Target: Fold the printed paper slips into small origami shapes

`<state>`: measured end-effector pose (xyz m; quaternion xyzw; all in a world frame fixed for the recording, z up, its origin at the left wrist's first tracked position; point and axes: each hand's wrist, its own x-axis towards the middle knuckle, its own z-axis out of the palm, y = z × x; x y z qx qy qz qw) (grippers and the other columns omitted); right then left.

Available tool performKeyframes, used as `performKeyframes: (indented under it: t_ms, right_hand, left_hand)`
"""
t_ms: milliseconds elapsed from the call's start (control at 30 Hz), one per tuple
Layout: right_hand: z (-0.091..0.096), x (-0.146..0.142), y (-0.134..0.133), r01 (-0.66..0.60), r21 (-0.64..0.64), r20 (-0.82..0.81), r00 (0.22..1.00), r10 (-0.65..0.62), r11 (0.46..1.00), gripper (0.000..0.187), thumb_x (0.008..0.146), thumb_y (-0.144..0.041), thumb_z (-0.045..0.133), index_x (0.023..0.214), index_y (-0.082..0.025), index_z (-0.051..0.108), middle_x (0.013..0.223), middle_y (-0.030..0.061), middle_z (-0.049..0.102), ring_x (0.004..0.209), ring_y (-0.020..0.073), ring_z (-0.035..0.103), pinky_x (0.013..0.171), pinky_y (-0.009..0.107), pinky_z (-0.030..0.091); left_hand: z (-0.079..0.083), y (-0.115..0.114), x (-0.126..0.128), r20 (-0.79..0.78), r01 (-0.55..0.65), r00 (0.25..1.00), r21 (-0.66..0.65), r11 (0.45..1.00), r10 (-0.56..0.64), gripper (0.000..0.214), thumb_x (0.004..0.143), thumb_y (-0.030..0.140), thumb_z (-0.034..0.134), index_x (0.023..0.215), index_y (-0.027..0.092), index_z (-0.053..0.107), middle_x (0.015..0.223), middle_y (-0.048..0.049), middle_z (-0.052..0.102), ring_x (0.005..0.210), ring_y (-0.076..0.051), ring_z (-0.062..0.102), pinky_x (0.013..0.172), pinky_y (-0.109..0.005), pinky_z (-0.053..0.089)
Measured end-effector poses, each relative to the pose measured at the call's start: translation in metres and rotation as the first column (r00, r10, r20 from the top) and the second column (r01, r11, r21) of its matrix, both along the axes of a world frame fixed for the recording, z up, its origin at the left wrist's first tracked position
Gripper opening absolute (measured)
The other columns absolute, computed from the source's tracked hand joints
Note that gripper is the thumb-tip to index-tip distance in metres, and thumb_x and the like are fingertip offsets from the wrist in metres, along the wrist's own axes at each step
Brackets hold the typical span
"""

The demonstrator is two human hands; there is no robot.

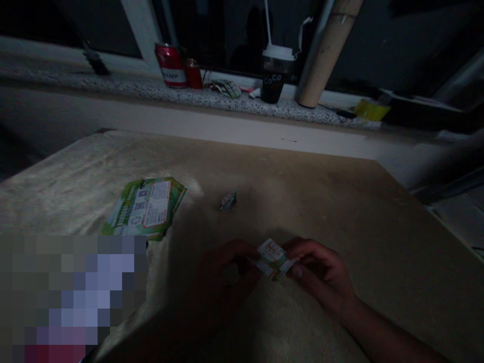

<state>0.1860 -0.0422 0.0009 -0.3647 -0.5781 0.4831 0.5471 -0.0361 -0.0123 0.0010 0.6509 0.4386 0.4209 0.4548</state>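
Observation:
A small folded piece of printed paper (273, 258), white, green and orange, is held over the table between both hands. My left hand (230, 267), in deep shadow, pinches its left corner between thumb and fingers. On the opposite side, my right hand (325, 275) grips the right corner with thumb and forefinger. Beyond them lies another small folded paper piece (229, 200) on the tabletop. To the left is a stack of green printed leaflets (145, 206), slightly fanned at its right edge.
The brown table (321, 191) meets a wall below a speckled windowsill (132, 89). On the sill stand a red can (171, 65), a smaller red container (194, 74), a lidded cup with a straw (275, 75) and a wooden pole (327, 55). A pixelated patch hides the lower left.

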Motion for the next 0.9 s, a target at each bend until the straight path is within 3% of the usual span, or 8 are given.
performKeyframes:
  t_ms: [267,467,600,900]
  right_hand:
    - [0.000,0.002,0.000,0.067,-0.015,0.016,0.998,-0.067,0.998,0.004,0.094,-0.027,0.073,0.094,-0.024,0.076,0.088,0.0043,0.074,0.075,0.0163,0.067,0.065,0.026,0.053]
    - [0.001,0.001,0.001,0.079,0.022,0.051,0.995,-0.080,0.997,0.005,0.092,-0.027,0.075,0.096,-0.024,0.077,0.090,0.0054,0.075,0.076,0.0172,0.067,0.063,0.026,0.053]
    - [0.002,-0.001,0.000,0.098,0.042,0.059,0.993,-0.100,0.994,0.005,0.093,-0.024,0.074,0.088,-0.023,0.076,0.087,0.0056,0.075,0.078,0.0187,0.069,0.066,0.028,0.054]
    - [0.000,-0.002,0.000,0.124,0.038,0.067,0.990,-0.127,0.991,0.005,0.092,-0.022,0.074,0.087,-0.023,0.075,0.087,0.0039,0.075,0.080,0.0165,0.069,0.070,0.025,0.055]
  left_hand:
    - [0.012,0.003,0.001,0.154,0.044,0.988,-0.158,0.986,-0.020,0.013,0.078,0.027,0.078,0.091,0.023,0.082,0.065,0.0004,0.075,0.057,-0.015,0.066,0.054,-0.023,0.050]
    - [0.016,0.001,0.001,0.114,0.108,0.989,-0.073,0.992,-0.099,0.013,0.086,0.026,0.071,0.091,0.025,0.083,0.068,0.0005,0.075,0.060,-0.014,0.066,0.058,-0.023,0.050]
    - [0.020,0.000,0.002,0.040,0.080,0.996,-0.013,0.997,-0.079,0.014,0.086,0.027,0.068,0.078,0.023,0.080,0.062,0.0011,0.072,0.057,-0.014,0.065,0.056,-0.023,0.048]
    - [0.009,-0.005,0.006,0.012,-0.067,0.998,-0.092,0.993,0.069,0.011,0.083,0.032,0.073,0.080,0.023,0.079,0.062,0.0013,0.070,0.056,-0.015,0.062,0.055,-0.024,0.048]
